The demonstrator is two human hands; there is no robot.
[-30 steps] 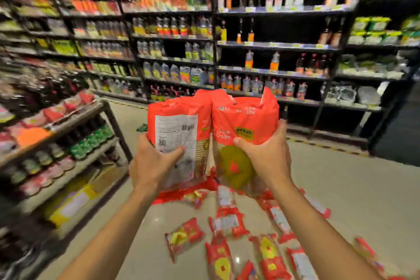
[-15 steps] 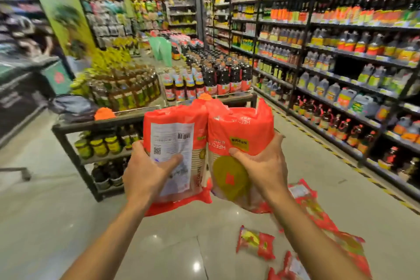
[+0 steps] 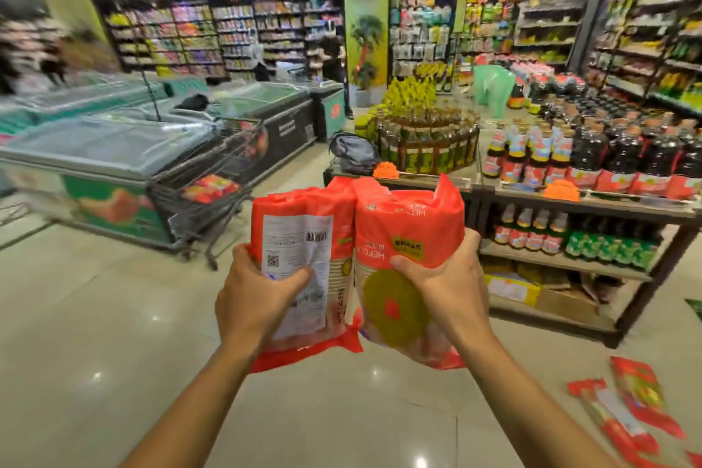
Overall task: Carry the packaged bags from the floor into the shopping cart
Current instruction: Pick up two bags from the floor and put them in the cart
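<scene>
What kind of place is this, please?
Most likely a supermarket: long stocked shelves, glass-topped freezers, a wire cart and a display of bottles on a stand.

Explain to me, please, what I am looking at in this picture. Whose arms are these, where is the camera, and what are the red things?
There is no machine here: a person works with two bare hands. The one camera sits on the person's head and looks forward and down, so you see their own arms reaching out. Its wide lens bends the edges of the picture.

The left hand grips a red bag with a white label. The right hand grips a second red bag with a green circle. The two bags touch side by side.

Ahead on the left stands the shopping cart, next to a freezer chest. Some red packages already lie inside it. More bags lie on the floor at the lower right. On the right is a display table of bottles.
</scene>
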